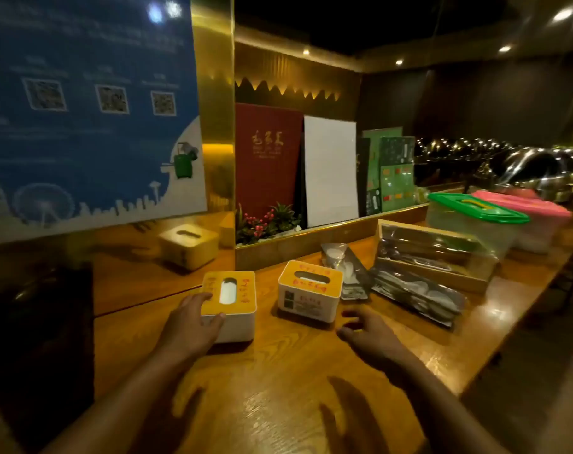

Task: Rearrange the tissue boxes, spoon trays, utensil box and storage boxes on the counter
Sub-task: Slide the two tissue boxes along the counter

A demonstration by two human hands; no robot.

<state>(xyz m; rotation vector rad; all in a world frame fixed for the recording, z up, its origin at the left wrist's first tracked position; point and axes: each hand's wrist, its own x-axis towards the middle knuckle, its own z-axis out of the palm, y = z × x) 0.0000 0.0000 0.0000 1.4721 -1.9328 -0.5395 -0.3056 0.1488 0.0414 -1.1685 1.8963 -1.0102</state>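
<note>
Two white tissue boxes with yellow lids stand on the wooden counter (pixel 278 388). My left hand (pixel 193 326) grips the left tissue box (pixel 236 309) at its near left corner. The right tissue box (pixel 308 293) stands free, and my right hand (pixel 367 332) hovers just to its right with fingers spread, holding nothing. Behind it lie two metal spoon trays, a small one (pixel 347 270) and a longer one (pixel 416 296), both wrapped in film. A wooden utensil box (pixel 439 253) sits behind them. Farther right stand a green-lidded storage box (pixel 475 214) and a pink-lidded one (pixel 527 208).
A mirrored gold wall with a blue poster (pixel 82 109) bounds the counter on the left. Menus (pixel 268 158) and a small plant (pixel 265 221) stand behind a low ledge at the back. The counter's front edge drops off at the right. Chafing dishes (pixel 534 162) shine far right.
</note>
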